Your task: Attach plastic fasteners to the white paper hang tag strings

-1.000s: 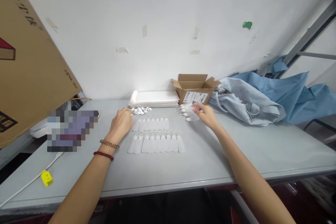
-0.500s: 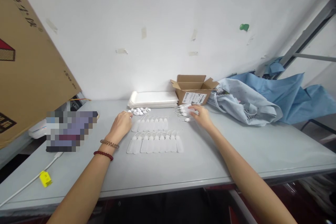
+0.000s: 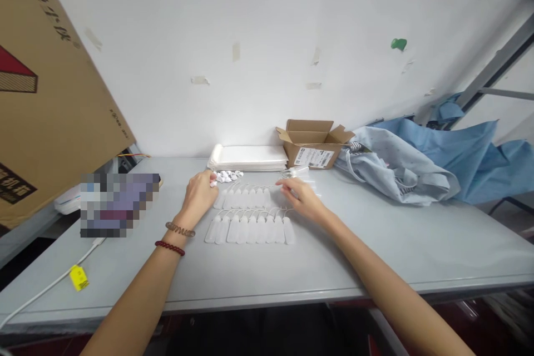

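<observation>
My left hand is closed at the left end of a pile of small white pieces, with a bit of white showing at its fingertips. Right of it lie two rows of frosted, clear plastic tags with thin white cords, an upper row and a longer lower row. My right hand hovers beyond the right end of the upper row, thumb and forefinger drawn together near a cord; what they pinch is unclear. Behind it, more corded tags lie bunched, partly covered by the hand.
A stack of flat white sheets stands against the wall beside an open small carton. Blue cloth lies at the right. On the left are a large cardboard box, a blurred-out device and a white cable with a yellow label.
My right hand has moved left from the bunched tags to the end of the upper row. The left hand stays by the small white pieces. The view has shifted slightly.
</observation>
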A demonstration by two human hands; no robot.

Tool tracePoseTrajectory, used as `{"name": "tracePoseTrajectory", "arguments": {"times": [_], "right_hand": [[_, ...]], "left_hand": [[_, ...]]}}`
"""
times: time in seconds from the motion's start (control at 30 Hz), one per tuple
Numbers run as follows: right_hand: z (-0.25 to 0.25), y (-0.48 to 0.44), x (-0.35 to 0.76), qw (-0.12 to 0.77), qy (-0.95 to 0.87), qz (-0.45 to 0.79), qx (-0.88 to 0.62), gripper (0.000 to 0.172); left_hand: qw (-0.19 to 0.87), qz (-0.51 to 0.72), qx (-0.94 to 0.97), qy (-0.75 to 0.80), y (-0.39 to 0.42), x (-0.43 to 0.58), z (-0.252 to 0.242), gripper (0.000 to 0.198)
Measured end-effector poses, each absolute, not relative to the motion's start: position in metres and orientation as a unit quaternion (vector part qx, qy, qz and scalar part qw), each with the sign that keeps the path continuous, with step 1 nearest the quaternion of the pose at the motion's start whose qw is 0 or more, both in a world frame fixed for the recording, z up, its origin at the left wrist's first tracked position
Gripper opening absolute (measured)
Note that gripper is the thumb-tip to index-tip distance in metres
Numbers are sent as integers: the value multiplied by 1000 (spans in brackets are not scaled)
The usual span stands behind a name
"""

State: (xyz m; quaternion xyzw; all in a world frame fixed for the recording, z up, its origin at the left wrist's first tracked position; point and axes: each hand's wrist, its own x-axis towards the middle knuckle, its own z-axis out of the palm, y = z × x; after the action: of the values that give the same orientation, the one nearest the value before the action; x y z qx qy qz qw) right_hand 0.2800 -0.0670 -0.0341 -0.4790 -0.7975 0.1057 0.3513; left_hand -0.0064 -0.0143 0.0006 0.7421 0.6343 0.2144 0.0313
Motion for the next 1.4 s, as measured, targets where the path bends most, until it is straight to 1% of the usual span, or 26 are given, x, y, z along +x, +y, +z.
{"name": "tracePoseTrajectory", "arguments": {"times": [0.13, 0.27, 0.37, 0.5, 0.57, 0.63, 0.73, 0.83, 0.97, 1.1, 1.3, 1.4], "right_hand": [[-29, -76, 259, 281, -841, 133, -443, 29], [-32, -75, 257, 257, -851, 133, -437, 31], [-36, -73, 258, 233, -847, 119, -462, 33], [-38, -72, 259, 211, -822, 85, -522, 33], [-37, -73, 259, 239, -811, 76, -528, 29], [-33, -76, 258, 293, -801, 84, -515, 24], [-25, -85, 253, 372, -787, 126, -475, 16], [-17, -96, 244, 412, -778, 187, -436, 9], [-12, -105, 236, 410, -768, 271, -411, 7], [-11, -105, 236, 397, -774, 299, -392, 7], [-11, -102, 240, 393, -771, 310, -393, 9], [-10, -101, 242, 407, -755, 322, -402, 9]], "left_hand": [[97, 283, 731, 613, -22, 7, 5, 29], [202, 347, 713, 574, -30, 18, 7, 20], [288, 381, 696, 536, -34, 23, 7, 19], [407, 393, 655, 501, -39, 27, 9, 23], [460, 394, 630, 486, -41, 28, 10, 26], [502, 393, 613, 467, -43, 29, 10, 27], [551, 386, 593, 444, -45, 31, 9, 29], [594, 377, 567, 429, -49, 35, 10, 29], [627, 378, 541, 414, -54, 38, 14, 26], [626, 384, 549, 399, -55, 39, 16, 23], [561, 350, 632, 404, -55, 38, 13, 22], [542, 340, 657, 398, -56, 38, 15, 23]]}}
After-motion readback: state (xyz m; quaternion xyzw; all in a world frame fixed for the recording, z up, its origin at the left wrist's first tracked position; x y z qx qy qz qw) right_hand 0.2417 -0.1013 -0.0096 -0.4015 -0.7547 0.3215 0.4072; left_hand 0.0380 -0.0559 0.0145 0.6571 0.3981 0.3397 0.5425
